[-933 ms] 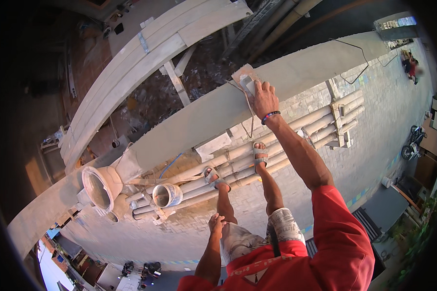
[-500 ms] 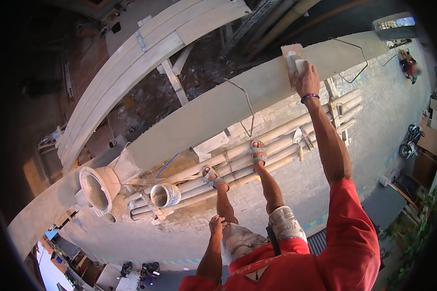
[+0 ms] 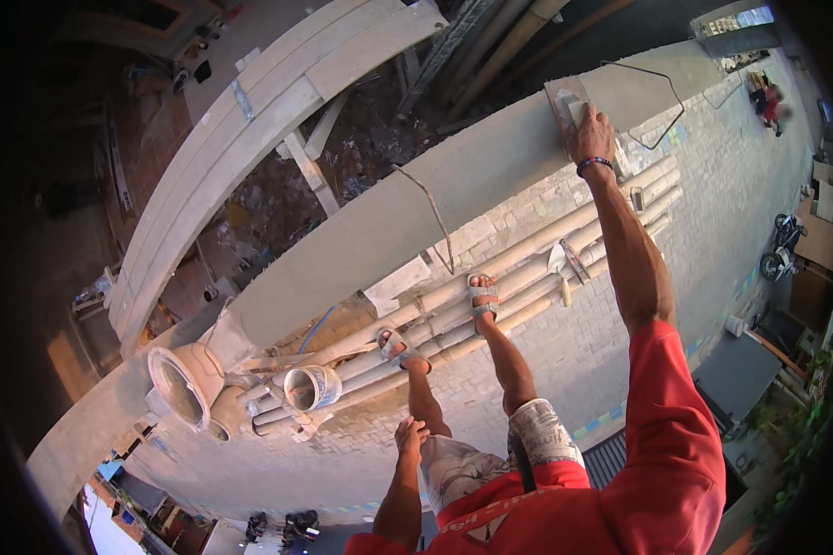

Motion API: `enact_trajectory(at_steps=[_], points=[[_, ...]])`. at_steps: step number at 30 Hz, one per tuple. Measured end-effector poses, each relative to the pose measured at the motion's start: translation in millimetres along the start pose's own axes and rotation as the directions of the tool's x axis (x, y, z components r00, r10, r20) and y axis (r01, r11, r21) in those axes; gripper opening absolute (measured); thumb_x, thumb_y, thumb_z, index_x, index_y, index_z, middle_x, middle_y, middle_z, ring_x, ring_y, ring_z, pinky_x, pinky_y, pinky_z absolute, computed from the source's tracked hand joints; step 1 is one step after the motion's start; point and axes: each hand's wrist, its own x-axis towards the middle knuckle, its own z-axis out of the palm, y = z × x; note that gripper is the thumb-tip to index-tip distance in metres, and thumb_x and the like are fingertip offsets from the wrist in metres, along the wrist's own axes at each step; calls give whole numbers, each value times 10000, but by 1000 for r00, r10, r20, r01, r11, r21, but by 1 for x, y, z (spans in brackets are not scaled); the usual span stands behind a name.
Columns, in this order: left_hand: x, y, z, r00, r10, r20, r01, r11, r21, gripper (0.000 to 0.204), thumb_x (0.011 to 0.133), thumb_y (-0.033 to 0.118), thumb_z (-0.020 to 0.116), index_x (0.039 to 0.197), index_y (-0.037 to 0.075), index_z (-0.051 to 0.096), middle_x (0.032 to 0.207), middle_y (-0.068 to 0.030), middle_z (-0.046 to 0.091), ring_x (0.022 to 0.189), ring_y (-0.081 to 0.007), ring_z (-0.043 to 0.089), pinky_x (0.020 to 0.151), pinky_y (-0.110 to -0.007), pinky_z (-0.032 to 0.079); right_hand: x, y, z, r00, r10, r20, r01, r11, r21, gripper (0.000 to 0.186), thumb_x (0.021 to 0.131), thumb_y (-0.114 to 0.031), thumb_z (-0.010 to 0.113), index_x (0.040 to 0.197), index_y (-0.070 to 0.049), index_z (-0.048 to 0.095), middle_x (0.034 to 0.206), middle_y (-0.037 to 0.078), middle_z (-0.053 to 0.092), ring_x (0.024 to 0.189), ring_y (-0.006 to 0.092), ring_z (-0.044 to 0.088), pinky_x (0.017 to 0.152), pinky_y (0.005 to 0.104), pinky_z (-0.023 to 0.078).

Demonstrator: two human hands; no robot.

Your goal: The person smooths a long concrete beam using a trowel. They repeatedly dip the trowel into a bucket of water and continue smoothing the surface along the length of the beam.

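Note:
My right hand [image 3: 591, 141] grips a plastering float [image 3: 561, 96], its flat plate lying against the smooth grey face of a long curved beam [image 3: 370, 227]. The float is just left of a bent wire [image 3: 668, 81] that sticks out from the beam. Low in front of me, beside my shorts, my left hand [image 3: 412, 435] hangs with its fingers curled and no tool showing in it. My sandalled feet stand on a row of long round poles [image 3: 528, 280]. A pointed trowel [image 3: 559, 260] lies on these poles, to the right of my feet.
At left, a bucket [image 3: 324, 386] sits on the poles beside a wide round column top [image 3: 164, 388]. A second bent wire [image 3: 432, 205] juts from the beam. Paving [image 3: 491, 407] lies far below, with a motorcycle [image 3: 783, 248] at right and a person [image 3: 766, 104] at upper right.
My right hand has slid the float rightward along the beam, closer to the right-hand bent wire. The view has shifted slightly. My left hand stays low by the shorts.

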Motion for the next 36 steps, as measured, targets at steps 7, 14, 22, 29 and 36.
enact_trajectory(at_steps=[7,14,22,29,36], points=[[4,19,19,1000,-1,-18,2,997,72,406,929,209,509,1308,75,454,1093,-146,648,787,-253,663,722,-371,514,-90,-81,-1,910,-395,129,356,901,248,478,765,-193,707,1175,-71,493,1042,173,532,988,367,550,815,442,500],[5,28,17,1000,18,-19,-16,998,68,383,936,203,496,1297,80,458,1087,-148,652,805,-242,670,713,-361,519,-70,-69,19,936,-320,148,288,936,202,478,779,-182,690,1197,-94,478,1041,161,522,1002,368,540,766,445,528],[8,24,12,1000,-2,-25,4,995,97,440,940,230,489,1332,51,404,1101,-146,643,775,-248,671,703,-360,526,62,55,-6,985,-108,-131,120,990,80,381,824,-267,644,1093,-10,564,951,176,602,898,337,599,746,432,503],[14,38,40,998,35,44,-39,996,82,439,952,221,481,1346,42,410,1121,-142,640,818,-239,666,728,-348,514,-4,56,-18,720,-361,593,-668,-129,732,285,997,-242,415,1041,-31,601,766,-6,555,580,75,467,463,220,337],[2,46,48,996,55,67,-59,997,55,442,960,229,470,1354,39,408,1137,-152,637,843,-239,665,734,-346,513,-31,2,-32,849,-290,442,-257,504,825,336,878,-257,620,1031,38,570,816,84,607,655,147,542,552,292,440]])
